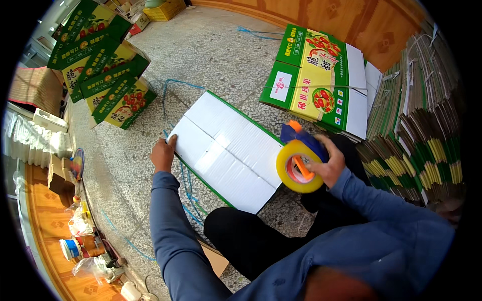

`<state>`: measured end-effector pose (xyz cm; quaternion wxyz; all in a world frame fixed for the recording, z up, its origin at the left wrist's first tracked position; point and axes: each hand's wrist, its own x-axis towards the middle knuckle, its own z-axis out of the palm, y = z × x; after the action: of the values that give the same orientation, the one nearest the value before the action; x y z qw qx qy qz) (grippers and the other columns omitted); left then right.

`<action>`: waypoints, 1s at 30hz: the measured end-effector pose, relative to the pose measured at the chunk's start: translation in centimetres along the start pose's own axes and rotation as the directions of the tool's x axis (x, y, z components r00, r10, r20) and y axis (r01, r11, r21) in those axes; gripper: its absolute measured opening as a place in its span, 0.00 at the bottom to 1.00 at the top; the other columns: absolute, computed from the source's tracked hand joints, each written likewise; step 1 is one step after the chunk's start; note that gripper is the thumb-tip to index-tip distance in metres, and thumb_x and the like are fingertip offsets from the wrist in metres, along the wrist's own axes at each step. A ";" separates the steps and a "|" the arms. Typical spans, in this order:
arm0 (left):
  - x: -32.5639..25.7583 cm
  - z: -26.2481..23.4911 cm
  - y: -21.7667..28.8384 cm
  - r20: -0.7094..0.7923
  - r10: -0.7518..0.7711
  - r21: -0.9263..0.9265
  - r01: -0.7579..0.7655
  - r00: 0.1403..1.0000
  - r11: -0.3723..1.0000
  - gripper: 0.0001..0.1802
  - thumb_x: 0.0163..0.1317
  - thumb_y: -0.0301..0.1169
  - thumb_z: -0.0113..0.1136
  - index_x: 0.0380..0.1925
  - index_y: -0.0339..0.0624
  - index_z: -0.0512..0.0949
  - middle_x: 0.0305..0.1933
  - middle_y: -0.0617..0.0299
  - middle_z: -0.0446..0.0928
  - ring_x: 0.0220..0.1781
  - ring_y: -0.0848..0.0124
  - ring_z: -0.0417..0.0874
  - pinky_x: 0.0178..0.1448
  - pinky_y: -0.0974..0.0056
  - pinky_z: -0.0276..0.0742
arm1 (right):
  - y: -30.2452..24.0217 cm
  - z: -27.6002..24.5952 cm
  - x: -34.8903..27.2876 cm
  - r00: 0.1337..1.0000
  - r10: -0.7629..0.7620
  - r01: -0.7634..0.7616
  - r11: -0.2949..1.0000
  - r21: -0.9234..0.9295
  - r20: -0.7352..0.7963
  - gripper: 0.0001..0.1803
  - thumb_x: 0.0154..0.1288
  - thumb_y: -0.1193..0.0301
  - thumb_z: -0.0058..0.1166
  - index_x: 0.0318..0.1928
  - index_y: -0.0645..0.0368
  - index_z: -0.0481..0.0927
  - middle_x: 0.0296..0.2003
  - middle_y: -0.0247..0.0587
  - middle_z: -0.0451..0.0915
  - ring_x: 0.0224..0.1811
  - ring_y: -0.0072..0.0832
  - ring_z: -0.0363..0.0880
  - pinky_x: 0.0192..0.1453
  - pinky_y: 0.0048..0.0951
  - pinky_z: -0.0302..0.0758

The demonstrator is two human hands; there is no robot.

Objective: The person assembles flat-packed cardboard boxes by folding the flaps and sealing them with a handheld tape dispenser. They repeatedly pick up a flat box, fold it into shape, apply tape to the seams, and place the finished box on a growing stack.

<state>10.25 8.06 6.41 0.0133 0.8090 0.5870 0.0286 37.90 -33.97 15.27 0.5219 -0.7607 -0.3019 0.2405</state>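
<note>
A carton (228,150) lies in front of my knees with its white flaps folded in. A seam runs along its middle, glossy as if taped, and green edges show at its sides. My left hand (163,154) grips the carton's left edge, thumb near the top rim and some fingers hidden. At the right end of the carton, my right hand (329,163) is closed around a tape dispenser (305,136) in blue and orange. A large yellow roll of tape (282,173) sits on it, close to the carton's right end.
Flat printed cartons (321,75) lie in a tied stack at the upper right. Tall piles of folded cardboard (416,125) stand along the right. Finished-looking green cartons (110,65) are stacked at the upper left. Blue strapping (186,188) trails over the speckled floor (120,170).
</note>
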 end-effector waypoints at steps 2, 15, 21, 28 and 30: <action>-0.2 -1.0 -0.3 0.010 0.046 -0.140 -0.044 0.999 0.989 0.40 0.56 0.63 0.57 0.46 0.30 0.79 0.42 0.40 0.81 0.45 0.46 0.82 0.52 0.50 0.75 | 0.8 0.7 -1.7 0.996 0.079 -0.075 0.994 0.082 -0.038 0.38 0.46 0.74 0.67 0.61 0.68 0.67 0.48 0.50 0.78 0.49 0.31 0.80 0.55 0.29 0.76; -5.2 -2.1 -1.6 0.108 -0.107 -0.290 0.134 0.988 0.948 0.48 0.41 0.67 0.67 0.40 0.26 0.77 0.43 0.37 0.80 0.45 0.46 0.82 0.52 0.49 0.75 | 2.3 9.5 4.0 0.933 -0.336 0.331 0.942 -0.060 -0.126 0.37 0.49 0.71 0.67 0.61 0.62 0.69 0.50 0.53 0.76 0.49 0.41 0.79 0.56 0.35 0.75; -12.4 -2.1 -8.8 0.053 -0.299 -0.207 0.303 0.953 0.930 0.48 0.44 0.68 0.64 0.32 0.20 0.78 0.36 0.31 0.79 0.41 0.41 0.82 0.47 0.47 0.76 | -2.7 14.0 6.6 0.980 -0.195 0.194 0.981 0.029 0.031 0.40 0.45 0.65 0.69 0.61 0.60 0.70 0.49 0.53 0.77 0.49 0.41 0.79 0.54 0.34 0.76; -19.8 -1.4 -12.1 0.126 -0.486 -0.181 0.502 0.865 0.846 0.54 0.48 0.72 0.56 0.36 0.15 0.78 0.41 0.25 0.77 0.46 0.38 0.81 0.52 0.47 0.75 | -3.1 8.7 4.4 0.884 -0.450 0.443 0.893 0.079 0.124 0.39 0.43 0.71 0.71 0.60 0.59 0.71 0.46 0.49 0.77 0.47 0.39 0.80 0.52 0.33 0.78; -21.9 0.7 -13.5 0.152 -0.424 -0.326 0.450 0.893 0.831 0.57 0.47 0.73 0.55 0.39 0.14 0.77 0.43 0.24 0.76 0.49 0.38 0.80 0.54 0.50 0.75 | -5.0 9.8 5.2 0.803 -0.558 0.564 0.825 0.035 0.212 0.39 0.42 0.71 0.71 0.60 0.57 0.72 0.44 0.48 0.76 0.45 0.40 0.80 0.50 0.34 0.78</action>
<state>-9.33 -8.57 4.31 0.1856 0.6380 0.7406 0.0998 33.78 -22.54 16.36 0.5228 -0.6150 -0.5706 0.1508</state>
